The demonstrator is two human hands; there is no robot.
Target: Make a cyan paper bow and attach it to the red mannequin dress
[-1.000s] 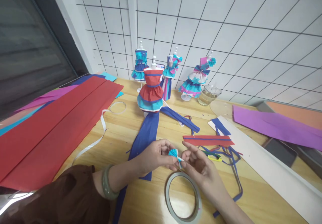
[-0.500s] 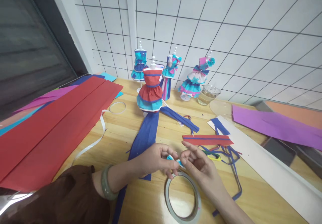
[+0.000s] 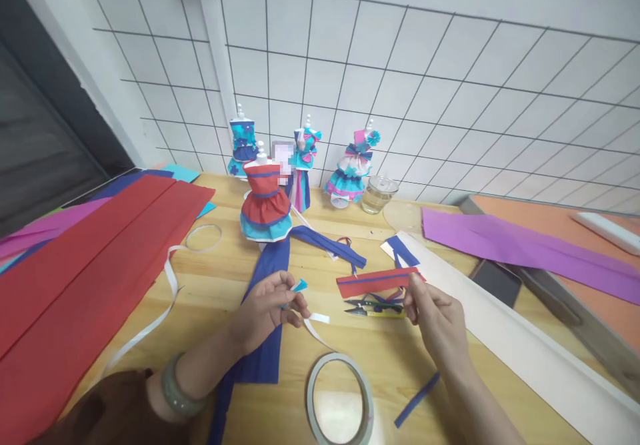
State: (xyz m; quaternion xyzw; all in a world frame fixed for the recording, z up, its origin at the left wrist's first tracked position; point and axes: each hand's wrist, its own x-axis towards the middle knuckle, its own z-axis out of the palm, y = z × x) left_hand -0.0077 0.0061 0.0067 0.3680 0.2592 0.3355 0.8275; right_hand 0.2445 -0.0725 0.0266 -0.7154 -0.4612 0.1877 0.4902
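My left hand [image 3: 267, 308] is closed, pinching a small turquoise paper piece [image 3: 300, 285] between thumb and fingertips. A narrow white strip [image 3: 320, 318] lies just right of those fingers, near a tape roll [image 3: 369, 401] on the table. My right hand [image 3: 437, 318] is closed, its fingertips at the right end of a red paper strip [image 3: 373, 283] with a blue stripe. That end is raised. Below it lie scissors [image 3: 370, 311] with yellow and green showing; their handle end is hidden behind my right hand, among thin blue strips.
Several mannequins in paper dresses, including a red dress [image 3: 265, 195], stand at the back by a glass of liquid [image 3: 380, 195]. Red paper sheets [image 3: 110, 258] lie left, with a white ribbon [image 3: 173, 278]. A white board [image 3: 500, 325], purple paper [image 3: 525, 248] and dark phone-like slab [image 3: 495, 281] are right.
My hands have moved apart. The left keeps the turquoise piece, while the right has gone to the red strip and lifted its right end. The view has shifted to the right.
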